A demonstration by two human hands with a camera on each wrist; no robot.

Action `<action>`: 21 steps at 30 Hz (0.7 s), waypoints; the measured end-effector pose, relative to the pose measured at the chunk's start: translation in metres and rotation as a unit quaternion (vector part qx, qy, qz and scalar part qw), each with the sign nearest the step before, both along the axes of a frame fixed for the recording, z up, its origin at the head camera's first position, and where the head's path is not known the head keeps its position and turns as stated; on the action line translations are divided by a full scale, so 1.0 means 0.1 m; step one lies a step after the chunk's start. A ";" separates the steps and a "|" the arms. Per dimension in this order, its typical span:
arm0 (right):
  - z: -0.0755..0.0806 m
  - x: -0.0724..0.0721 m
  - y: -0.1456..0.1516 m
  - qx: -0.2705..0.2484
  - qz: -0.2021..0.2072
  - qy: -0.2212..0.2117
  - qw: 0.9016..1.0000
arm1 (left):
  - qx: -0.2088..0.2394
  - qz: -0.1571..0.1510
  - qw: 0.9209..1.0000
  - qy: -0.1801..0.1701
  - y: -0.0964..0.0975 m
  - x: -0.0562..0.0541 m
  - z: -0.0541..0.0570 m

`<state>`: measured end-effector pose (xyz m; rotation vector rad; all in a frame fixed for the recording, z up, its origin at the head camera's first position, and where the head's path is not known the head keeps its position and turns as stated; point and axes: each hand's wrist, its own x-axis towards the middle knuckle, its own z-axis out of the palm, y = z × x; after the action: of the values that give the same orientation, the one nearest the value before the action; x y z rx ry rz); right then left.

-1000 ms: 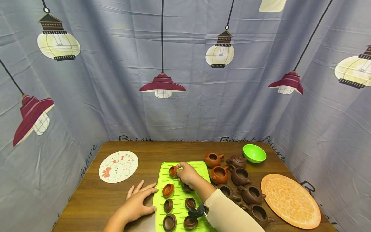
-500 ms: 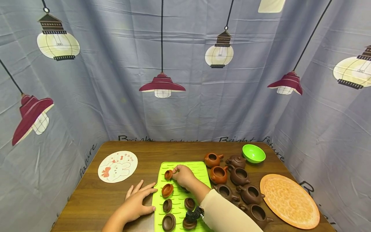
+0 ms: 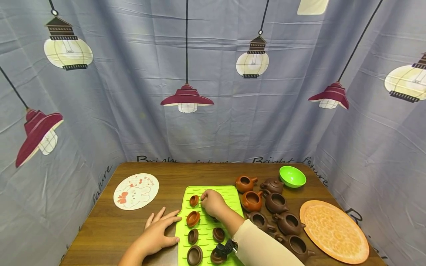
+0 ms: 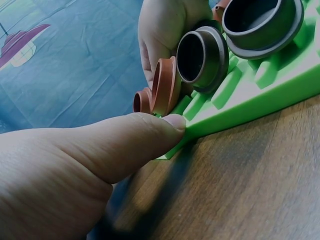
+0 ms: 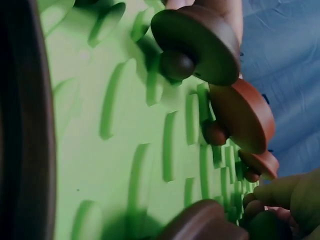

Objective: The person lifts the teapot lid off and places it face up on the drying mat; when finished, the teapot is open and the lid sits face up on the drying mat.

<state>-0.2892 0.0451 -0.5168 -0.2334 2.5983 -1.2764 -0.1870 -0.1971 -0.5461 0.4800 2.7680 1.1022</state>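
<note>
Several teapot lids lie knob-down and tilted on a green ridged mat (image 3: 229, 191). The small orange lid (image 3: 194, 200) is in the far left spot, with a larger orange lid (image 3: 192, 218) in front of it. Closer still are brown lids (image 3: 194, 255). My right hand (image 3: 213, 204) hovers just right of the small orange lid, a narrow gap between them; its fingers bend loosely with nothing visible in them. Another dark lid is mostly hidden beneath it. My left hand (image 3: 158, 232) lies spread on the table, its thumb (image 4: 172, 122) at the mat's left edge.
Right of the mat stand orange teapots (image 3: 252, 200) and brown teapots (image 3: 288, 222), several without lids. A green bowl (image 3: 292, 176) is behind them, and an orange oval placemat (image 3: 334, 231) lies at the far right. A white rabbit-print mat (image 3: 136, 191) is back left.
My right hand has set the small orange lid down on the mat, slightly left and nearer, then let go and drawn back to the right. My left hand has stayed in place.
</note>
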 end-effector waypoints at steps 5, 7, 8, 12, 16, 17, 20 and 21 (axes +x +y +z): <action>0.09 0.04 0.07 -0.052 -0.010 -0.035 0.998 | -0.001 0.000 1.000 0.003 0.00 0.00 -0.01; 0.13 0.06 0.13 -0.075 -0.007 -0.044 0.996 | -0.002 -0.001 1.000 -0.001 0.00 0.00 -0.01; 0.16 0.06 0.16 -0.084 -0.004 -0.046 0.995 | -0.003 -0.003 1.000 -0.003 0.01 0.00 -0.01; 0.29 0.04 0.35 -0.103 0.007 -0.034 0.994 | -0.006 -0.007 1.000 -0.007 0.02 0.00 -0.02; 0.46 -0.04 0.60 -0.106 -0.005 -0.017 0.994 | 0.000 -0.005 1.000 -0.008 0.01 0.00 -0.01; 0.49 -0.07 0.67 -0.110 -0.011 -0.017 0.994 | 0.002 -0.004 1.000 -0.010 0.01 0.00 -0.01; 0.58 -0.15 0.90 -0.121 -0.030 -0.022 0.992 | 0.002 -0.003 1.000 -0.010 0.00 0.01 0.00; 0.59 -0.18 0.97 -0.124 -0.035 -0.020 0.991 | 0.000 -0.003 1.000 -0.009 0.00 0.01 0.00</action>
<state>-0.3069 0.1424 -0.4574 -0.1582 2.4310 -1.6118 -0.1860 -0.1969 -0.5462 0.4748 2.7489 1.1000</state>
